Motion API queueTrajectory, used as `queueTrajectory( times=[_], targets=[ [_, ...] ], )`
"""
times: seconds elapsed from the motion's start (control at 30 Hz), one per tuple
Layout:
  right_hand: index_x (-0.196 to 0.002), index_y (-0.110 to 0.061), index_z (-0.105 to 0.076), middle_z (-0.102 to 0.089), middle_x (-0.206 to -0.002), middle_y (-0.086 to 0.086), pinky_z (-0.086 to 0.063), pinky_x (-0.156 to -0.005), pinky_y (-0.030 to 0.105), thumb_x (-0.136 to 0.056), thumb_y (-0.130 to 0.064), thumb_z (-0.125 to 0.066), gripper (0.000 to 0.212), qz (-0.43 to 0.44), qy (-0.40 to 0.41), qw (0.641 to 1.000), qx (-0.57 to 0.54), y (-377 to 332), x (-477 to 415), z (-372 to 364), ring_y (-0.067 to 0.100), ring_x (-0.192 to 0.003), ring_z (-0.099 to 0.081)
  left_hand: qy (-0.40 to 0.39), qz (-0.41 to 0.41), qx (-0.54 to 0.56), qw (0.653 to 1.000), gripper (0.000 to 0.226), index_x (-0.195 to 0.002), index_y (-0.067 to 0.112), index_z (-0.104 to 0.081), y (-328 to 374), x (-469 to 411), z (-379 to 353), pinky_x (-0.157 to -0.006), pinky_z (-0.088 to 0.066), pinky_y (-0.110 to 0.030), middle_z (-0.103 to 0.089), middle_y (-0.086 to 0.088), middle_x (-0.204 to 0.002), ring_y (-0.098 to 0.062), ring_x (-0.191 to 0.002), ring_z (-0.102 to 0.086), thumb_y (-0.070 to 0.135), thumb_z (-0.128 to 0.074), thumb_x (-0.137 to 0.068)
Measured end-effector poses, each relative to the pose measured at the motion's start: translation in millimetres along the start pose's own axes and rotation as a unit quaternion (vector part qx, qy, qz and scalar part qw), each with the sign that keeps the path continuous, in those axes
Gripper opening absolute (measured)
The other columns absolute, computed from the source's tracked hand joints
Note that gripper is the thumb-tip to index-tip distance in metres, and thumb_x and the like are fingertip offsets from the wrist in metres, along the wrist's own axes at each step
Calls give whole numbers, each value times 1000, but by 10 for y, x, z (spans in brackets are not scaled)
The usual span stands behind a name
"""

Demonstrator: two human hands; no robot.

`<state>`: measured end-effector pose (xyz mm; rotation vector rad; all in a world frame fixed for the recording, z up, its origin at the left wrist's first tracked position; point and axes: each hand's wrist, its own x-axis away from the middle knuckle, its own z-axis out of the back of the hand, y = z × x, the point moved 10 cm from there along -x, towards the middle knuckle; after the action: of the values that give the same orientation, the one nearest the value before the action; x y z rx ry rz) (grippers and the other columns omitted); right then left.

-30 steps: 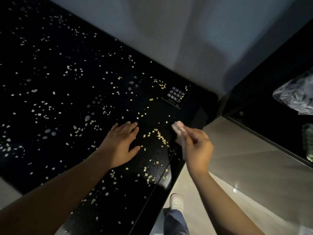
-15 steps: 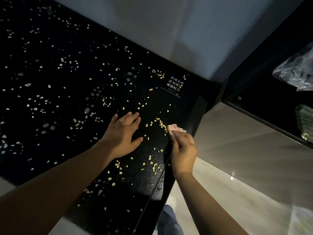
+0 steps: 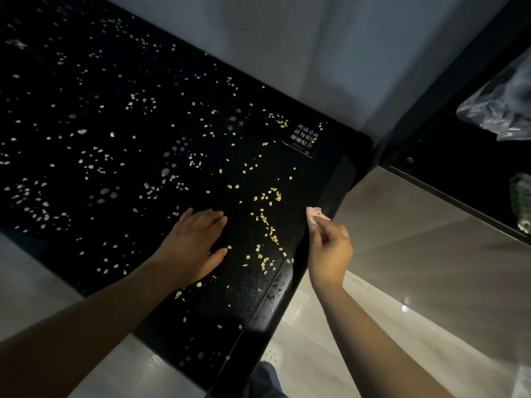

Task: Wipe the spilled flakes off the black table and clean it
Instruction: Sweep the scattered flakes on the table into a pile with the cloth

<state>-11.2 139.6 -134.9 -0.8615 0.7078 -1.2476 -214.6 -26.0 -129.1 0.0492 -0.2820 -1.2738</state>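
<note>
Pale and yellowish flakes (image 3: 267,225) lie scattered all over the glossy black table (image 3: 86,81), thickest near its right edge. My left hand (image 3: 192,245) rests flat on the table with fingers straight, just left of a line of flakes. My right hand (image 3: 329,248) hovers at the table's right edge and pinches a small pinkish cloth (image 3: 314,215) between its fingertips. The cloth sits at the edge, right of the flake cluster.
A small sign with white characters (image 3: 306,139) is stuck near the table's far right corner. A grey wall runs behind. To the right stands a dark shelf with a clear plastic bag (image 3: 500,107). Light floor tiles (image 3: 416,254) lie below.
My right hand with the cloth has drawn back toward the table's right edge and lowered. My left hand stays flat in about the same spot.
</note>
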Motion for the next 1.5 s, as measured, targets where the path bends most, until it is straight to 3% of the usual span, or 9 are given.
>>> queueTrajectory(
  times=[0.1,0.23,0.33,0.53,0.83,1.03,1.23,1.4,1.5],
  targets=[
    [-105,-9,-75,-63,-100,0,-38,-90,4,-88,0,-65,22,34,-19,999,17,-30,172,-226,19,-95,-62,-24,24,-16,999,64,-140,12,-44,-25,26,-87,-115,-15,-45,-42,-3,-147,-20,-137,-36,46,-57,-87],
    [-105,-12,-76,-68,-103,4,-47,-95,22,-88,-2,-66,21,81,-113,990,-4,-268,519,-627,17,-98,-63,-37,46,13,998,62,-146,17,-34,-75,64,-136,-117,-4,-41,-24,4,-156,-15,-144,-20,48,-46,-94],
    [-107,-14,-76,-69,-103,-2,-47,-97,19,-90,-4,-65,22,75,-148,984,-61,-361,552,-644,2,-99,-63,-40,55,24,997,62,-147,19,-32,-55,65,-125,-118,-5,-39,-21,6,-157,-13,-145,-16,49,-44,-94],
    [-104,-13,-76,-65,-93,-1,-49,-79,10,-91,-7,-67,17,22,-37,993,-108,-201,325,83,-4,-89,-61,-53,37,20,998,87,-145,19,-36,-81,53,-111,-118,-7,-39,-24,6,-155,-13,-144,-19,65,-11,-76],
    [-107,-12,-75,-61,-98,-5,-37,-89,3,-89,-1,-65,23,-10,12,1000,22,-7,691,-222,16,-97,-60,-74,-33,34,996,73,-146,13,-35,-105,57,-91,-116,-24,-41,-26,-2,-155,-18,-144,-19,55,-51,-88],
    [-99,-23,-78,-69,-98,-8,-48,-86,13,-89,-11,-69,18,-14,-117,993,-30,-309,784,-569,-1,-91,-63,-77,-42,91,992,90,-143,16,-42,-150,55,-27,-116,-24,-40,-30,2,-153,-18,-142,-24,72,-28,-73],
    [-102,-22,-77,-68,-89,-3,-47,-78,13,-90,-22,-71,14,-21,32,999,0,-213,704,141,3,-86,-62,-86,-51,105,989,63,-144,17,-39,-167,94,29,-115,-24,-37,-23,4,-154,-16,-140,-20,48,-51,-90],
    [-105,-9,-75,-66,-97,7,-37,-80,8,-88,-2,-67,20,-16,36,995,88,-54,965,-128,22,-92,-63,-59,-71,53,994,77,-140,12,-46,-334,434,16,-110,-35,-46,-41,-8,-146,-28,-136,-35,62,-37,-82],
    [-109,-10,-74,-65,-102,6,-33,-85,-1,-88,0,-66,24,-21,23,997,75,-150,1172,-409,17,-94,-60,-80,-67,31,994,85,-143,13,-42,-460,552,-98,-111,-30,-44,-36,-10,-150,-31,-140,-29,67,-30,-78]
  ],
)
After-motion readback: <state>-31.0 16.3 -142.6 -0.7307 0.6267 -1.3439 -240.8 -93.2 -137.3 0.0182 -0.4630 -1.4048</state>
